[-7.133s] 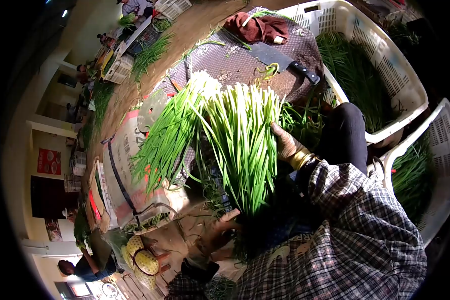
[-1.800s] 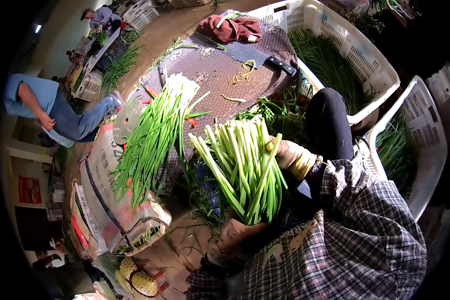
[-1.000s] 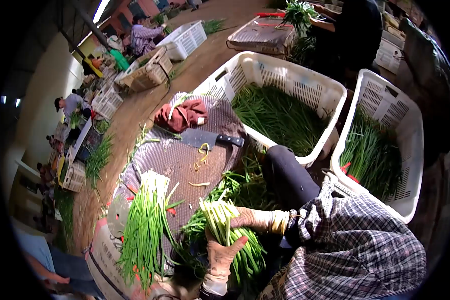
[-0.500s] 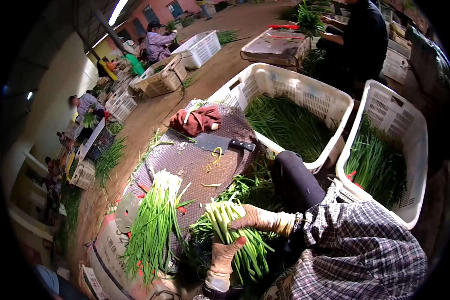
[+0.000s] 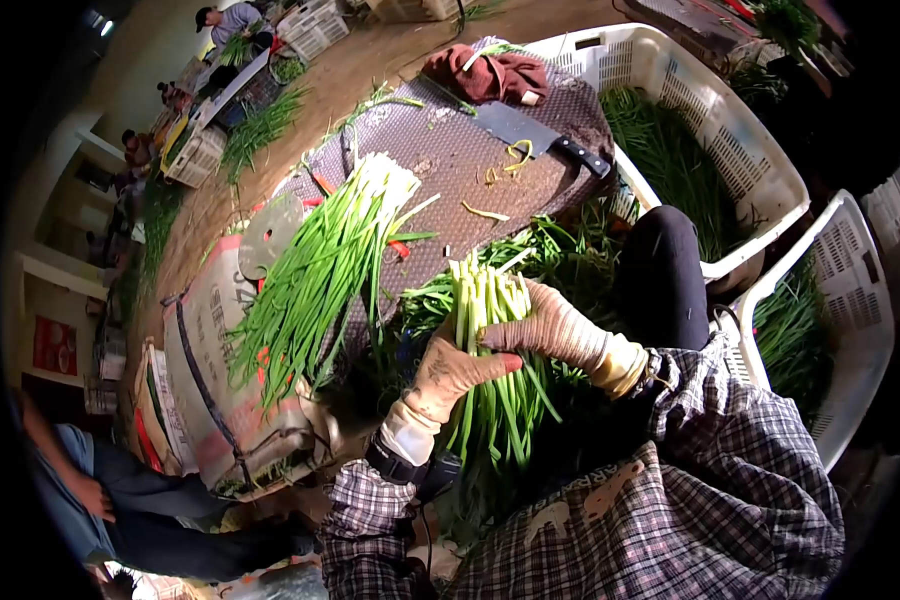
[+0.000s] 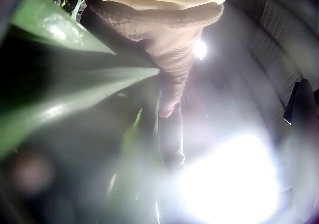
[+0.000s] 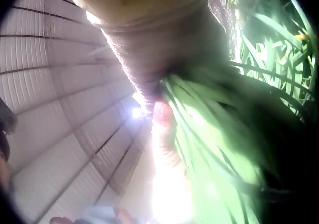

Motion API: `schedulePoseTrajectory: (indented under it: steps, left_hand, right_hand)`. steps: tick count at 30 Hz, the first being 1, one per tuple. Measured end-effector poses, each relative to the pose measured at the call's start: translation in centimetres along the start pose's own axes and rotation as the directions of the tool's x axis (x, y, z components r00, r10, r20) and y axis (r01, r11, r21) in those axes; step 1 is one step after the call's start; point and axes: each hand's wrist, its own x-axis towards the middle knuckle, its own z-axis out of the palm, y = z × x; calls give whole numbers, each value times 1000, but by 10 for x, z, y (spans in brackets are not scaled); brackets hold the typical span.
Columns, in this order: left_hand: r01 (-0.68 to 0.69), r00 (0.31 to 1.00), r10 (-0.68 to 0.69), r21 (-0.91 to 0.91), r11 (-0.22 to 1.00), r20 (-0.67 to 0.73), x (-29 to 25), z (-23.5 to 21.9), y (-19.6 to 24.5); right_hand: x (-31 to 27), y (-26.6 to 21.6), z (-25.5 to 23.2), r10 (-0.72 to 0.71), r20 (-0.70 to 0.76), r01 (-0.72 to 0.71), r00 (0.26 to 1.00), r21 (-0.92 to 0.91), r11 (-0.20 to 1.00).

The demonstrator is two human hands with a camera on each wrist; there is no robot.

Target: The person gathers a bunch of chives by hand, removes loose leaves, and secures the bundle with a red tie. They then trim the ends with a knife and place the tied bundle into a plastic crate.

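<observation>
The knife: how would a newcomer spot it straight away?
In the head view, find the larger white crate, then the patterned mat left of it. On that mat, beside a crumpled maroon cloth, lies the knife. Its broad grey blade and black riveted handle set it apart from cloth and scraps.

The bunch of green stalks (image 5: 508, 408), to the right of the sack (image 5: 210, 350), was a wide fan seven seconds ago; now it is gathered much narrower. The left hand (image 5: 442, 378) was at the lower end of this bunch, and now it has come up and grips the side that faces the sack. The right hand (image 5: 560, 328) now reaches more across the bunch from its far side. The passer-by (image 5: 160, 495), previously above and left of the sack, is now below and left of it.
</observation>
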Motion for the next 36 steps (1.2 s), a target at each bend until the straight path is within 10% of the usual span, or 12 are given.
schedulePoseTrajectory:
  steps: [2,8,14,20,29,36]
  left_hand:
    - [139,987,-140,-10,990,-75,-7,-2,13]
    - [-5,941,-43,-141,990,-336,-20,-17,8]
    - [87,937,-116,-102,991,-329,-24,-25,-1]
    - [-290,951,261,-187,939,-166,-15,-12,-17]
    - [-40,872,205,353,935,-444,-18,0,-8]
    - [-179,777,281,230,957,-563,-10,2,-30]
  right_hand:
    - [4,9,-3,-24,-23,23,999,-26,999]
    - [-4,-6,-4,29,-20,-27,999,98,995]
    - [-5,-5,-2,29,21,-31,999,127,991]
    - [-1,-11,19,-3,54,2,999,26,1000]
    - [-1,2,17,23,-128,-31,991,-64,997]
    - [0,21,5,9,-223,-41,975,-140,989]
